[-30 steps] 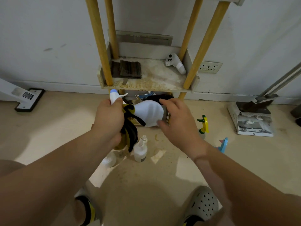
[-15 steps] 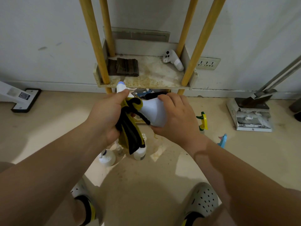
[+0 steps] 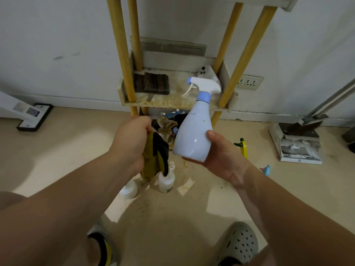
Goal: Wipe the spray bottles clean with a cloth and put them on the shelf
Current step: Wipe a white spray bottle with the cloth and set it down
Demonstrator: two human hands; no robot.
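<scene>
spray bottle (image 3: pixel 194 131) now upright, cloth (image 3: pixel 155 156) off it | right hand (image 3: pixel 221 156) fingers cradle bottle base | left hand (image 3: pixel 130 143) fingers clench cloth beside it

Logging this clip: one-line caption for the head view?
Right hand holds white spray bottle upright before the shelf; left hand grips yellow-black cloth.

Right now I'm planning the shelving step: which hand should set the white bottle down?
Right hand: it already holds the spray bottle upright near the shelf; left hand grips the cloth.
</scene>
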